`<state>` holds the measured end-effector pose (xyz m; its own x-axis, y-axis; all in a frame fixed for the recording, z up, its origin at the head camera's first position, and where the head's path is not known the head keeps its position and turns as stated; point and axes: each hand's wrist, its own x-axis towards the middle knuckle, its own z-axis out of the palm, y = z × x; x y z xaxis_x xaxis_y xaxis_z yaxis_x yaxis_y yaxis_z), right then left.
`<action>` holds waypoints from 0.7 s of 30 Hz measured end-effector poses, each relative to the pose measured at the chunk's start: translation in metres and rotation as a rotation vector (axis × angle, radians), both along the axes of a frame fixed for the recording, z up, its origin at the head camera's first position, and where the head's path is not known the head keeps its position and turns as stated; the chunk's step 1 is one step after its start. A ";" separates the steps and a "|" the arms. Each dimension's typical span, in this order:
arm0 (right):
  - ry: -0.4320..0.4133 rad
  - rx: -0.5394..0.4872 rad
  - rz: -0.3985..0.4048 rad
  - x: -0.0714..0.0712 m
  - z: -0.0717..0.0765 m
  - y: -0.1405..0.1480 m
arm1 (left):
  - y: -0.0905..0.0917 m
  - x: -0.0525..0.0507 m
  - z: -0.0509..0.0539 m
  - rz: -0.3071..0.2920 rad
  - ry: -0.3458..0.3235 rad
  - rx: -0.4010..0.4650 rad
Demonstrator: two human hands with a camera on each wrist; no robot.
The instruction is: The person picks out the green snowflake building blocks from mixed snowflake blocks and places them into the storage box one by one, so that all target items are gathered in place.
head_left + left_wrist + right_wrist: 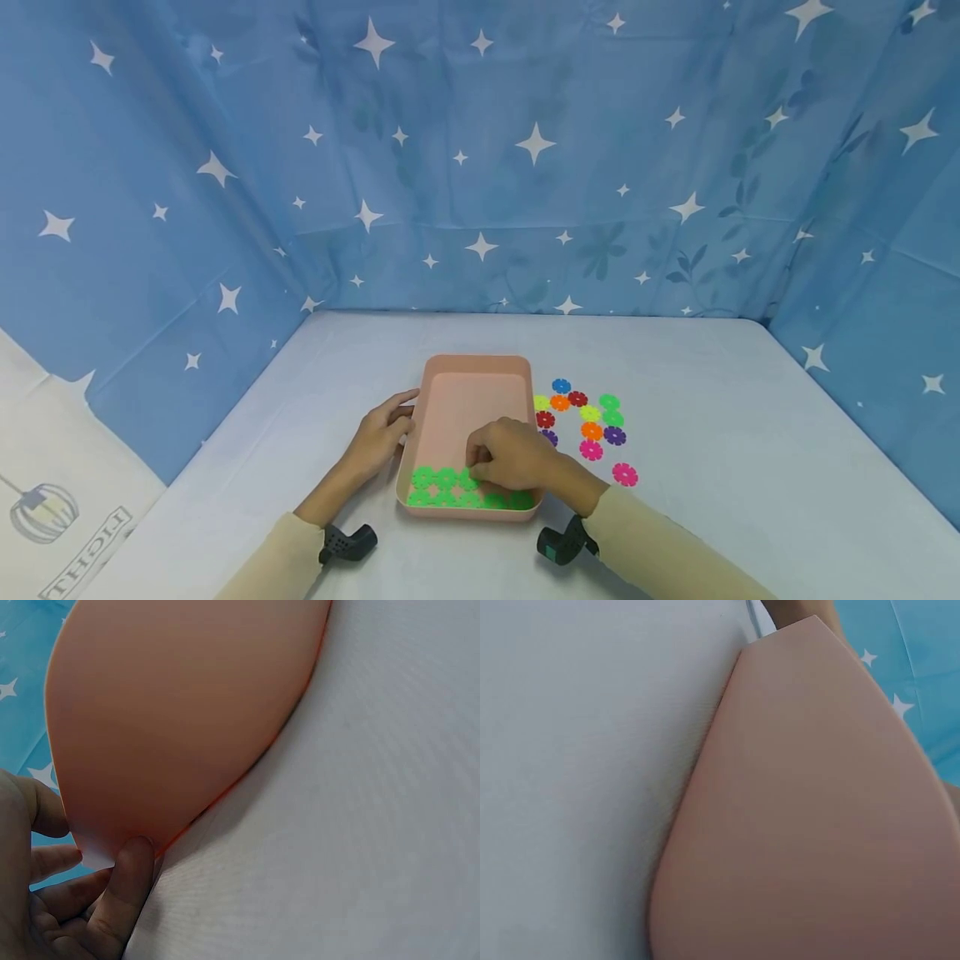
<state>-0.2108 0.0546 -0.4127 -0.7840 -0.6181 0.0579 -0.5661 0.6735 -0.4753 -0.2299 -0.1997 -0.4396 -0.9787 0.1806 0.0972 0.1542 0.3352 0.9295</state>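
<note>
A shallow pink tray (pixel 480 363) lies on the table, with green notched plastic discs (pixel 446 480) set in rows along its near end. My left hand (pixel 380 433) is at the tray's left side; in the left wrist view its bent fingers (pixel 135 862) touch the outer wall and rim. Inside the tray, my right hand (pixel 513 454) reaches down over the upper green row. Its thumb and fingers pinch a green disc (pixel 468 480), partly covered by the fingertips. In the right wrist view the tray's outer wall (pixel 795 810) fills much of the picture and hides the fingertips.
Right of the tray lie loose notched discs in several colours, among them a blue one (pixel 561 386), an orange one (pixel 592 431) and a pink one (pixel 625 474). A white cloth (pixel 697 400) covers the table. Blue star-patterned curtains (pixel 480 167) stand behind and beside it.
</note>
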 end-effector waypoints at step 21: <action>0.025 -0.142 -0.057 0.000 -0.005 0.003 | -0.001 0.002 0.001 -0.023 0.001 0.017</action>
